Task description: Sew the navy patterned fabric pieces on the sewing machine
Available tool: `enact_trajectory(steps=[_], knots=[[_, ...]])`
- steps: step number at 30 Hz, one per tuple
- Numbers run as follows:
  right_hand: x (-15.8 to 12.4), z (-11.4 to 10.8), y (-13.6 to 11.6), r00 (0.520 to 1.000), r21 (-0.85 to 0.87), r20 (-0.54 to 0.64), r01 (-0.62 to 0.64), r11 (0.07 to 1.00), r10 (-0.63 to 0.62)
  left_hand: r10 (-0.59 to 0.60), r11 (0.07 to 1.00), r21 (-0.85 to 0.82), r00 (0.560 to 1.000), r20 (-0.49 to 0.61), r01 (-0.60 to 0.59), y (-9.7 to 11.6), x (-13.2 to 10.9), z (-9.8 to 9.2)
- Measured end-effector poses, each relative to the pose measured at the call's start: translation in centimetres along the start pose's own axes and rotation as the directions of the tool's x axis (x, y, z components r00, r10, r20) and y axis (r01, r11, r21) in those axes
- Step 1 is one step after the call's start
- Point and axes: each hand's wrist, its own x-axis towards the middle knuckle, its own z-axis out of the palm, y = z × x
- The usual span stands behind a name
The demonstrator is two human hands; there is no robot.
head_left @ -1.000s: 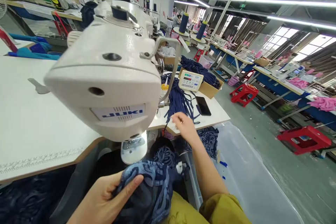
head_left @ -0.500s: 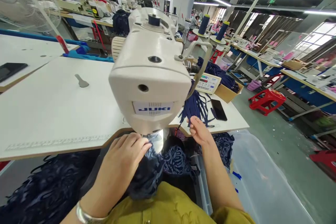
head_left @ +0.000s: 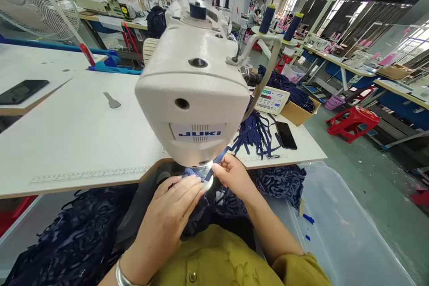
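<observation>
A white sewing machine head (head_left: 194, 85) stands in front of me, its lit needle area low under the nose. My left hand (head_left: 177, 205) presses and holds navy patterned fabric (head_left: 191, 171) at the left of the needle, fingers close together. At the right of the needle my right hand (head_left: 233, 176) pinches a narrow blue strap (head_left: 221, 156) between thumb and fingers. The strap slants down to the fabric; the machine hides the needle point. A bunch of similar navy straps (head_left: 256, 132) lies on the tabletop behind the right hand.
A phone (head_left: 286, 135) and a control panel (head_left: 271, 99) sit at the right beside a cardboard box (head_left: 298, 114). Navy garments (head_left: 73, 232) are heaped at lower left. A clear plastic bin (head_left: 348, 228) stands at lower right. The white table (head_left: 80, 138) holds a small metal tool (head_left: 112, 100).
My right hand has come from the strap bunch toward the needle, bringing a blue strap. My left hand has shifted slightly right and down. The view has turned a little.
</observation>
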Motion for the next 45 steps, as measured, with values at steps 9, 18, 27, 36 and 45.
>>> enact_trajectory(steps=[9, 18, 27, 36, 45], knots=[[-0.1, 0.9, 0.6, 0.999, -0.043, -0.030, 0.014, 0.999, -0.015, -0.050, 0.964, -0.262, 0.998, -0.041, 0.038, -1.5, 0.0, 0.6], [-0.5, -1.8, 0.2, 0.977, 0.260, 0.132, -0.195, 0.946, 0.165, -0.096, 0.945, -0.315, 0.995, -0.007, 0.089, -1.9, -0.3, 0.8], [-0.3, -0.5, -0.9, 0.998, -0.139, 0.047, -0.041, 0.989, 0.048, -0.143, 0.925, -0.358, 0.990, -0.011, 0.130, -1.9, -0.4, 0.9], [-0.1, 0.1, -0.6, 0.999, -0.240, 0.032, 0.035, 0.970, -0.028, 0.112, 0.989, -0.088, 0.992, -0.050, -0.116, -1.7, 0.4, 0.6], [0.0, 0.1, -0.8, 1.000, -0.294, 0.026, 0.022, 0.955, -0.015, 0.191, 0.982, 0.012, 0.981, -0.035, -0.191, -1.5, 0.8, 0.5]])
